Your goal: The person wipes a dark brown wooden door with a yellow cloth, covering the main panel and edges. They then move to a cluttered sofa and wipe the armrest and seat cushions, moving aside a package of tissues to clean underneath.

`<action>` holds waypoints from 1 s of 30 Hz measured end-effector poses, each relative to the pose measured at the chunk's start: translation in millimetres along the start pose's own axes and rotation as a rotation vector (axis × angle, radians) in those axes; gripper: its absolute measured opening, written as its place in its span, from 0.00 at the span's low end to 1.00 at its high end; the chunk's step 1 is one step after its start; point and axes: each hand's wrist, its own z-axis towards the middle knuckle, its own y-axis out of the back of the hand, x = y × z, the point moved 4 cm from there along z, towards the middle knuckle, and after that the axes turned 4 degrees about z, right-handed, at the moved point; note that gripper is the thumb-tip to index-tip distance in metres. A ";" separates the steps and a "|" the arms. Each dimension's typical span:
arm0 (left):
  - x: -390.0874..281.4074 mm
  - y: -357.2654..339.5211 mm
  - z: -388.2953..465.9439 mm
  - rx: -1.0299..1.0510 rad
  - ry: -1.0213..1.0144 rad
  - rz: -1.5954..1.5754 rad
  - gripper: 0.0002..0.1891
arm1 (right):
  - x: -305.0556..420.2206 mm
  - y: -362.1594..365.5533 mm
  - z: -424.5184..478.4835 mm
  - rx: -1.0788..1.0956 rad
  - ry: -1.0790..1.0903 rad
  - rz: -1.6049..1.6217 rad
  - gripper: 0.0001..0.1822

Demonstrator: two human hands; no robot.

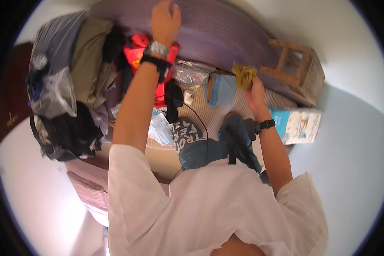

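My left hand (pixel 165 24) reaches forward to the top edge of the view, over the backrest of a purple sofa (pixel 208 22). Its fingers are partly cut off by the frame; thumb and fingers look apart, with nothing visible between them. A metal-band watch circles that wrist, above a red bag or cloth (pixel 136 52) with yellow print. In my right hand (pixel 255 94) is a crumpled olive-yellow cloth (pixel 244 75), held up in front of the backrest. Below it, a folded light-blue cloth (pixel 222 89) lies on the ribbed seat cover (pixel 200 110).
Stacked clothes (pixel 91 60) and a black bag (pixel 67 134) fill the left end. Face masks (pixel 160 128), a black cloth (pixel 172 99), a small white object (pixel 188 97) and a clear plastic package (pixel 192 72) lie ahead. Right stand a wooden stool (pixel 302 70) on its side and a tissue pack (pixel 300 124).
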 end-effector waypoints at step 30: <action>13.8 93.8 -272.9 0.479 0.575 -0.377 0.12 | -71.4 -133.3 96.9 1.628 1.450 -2.766 0.21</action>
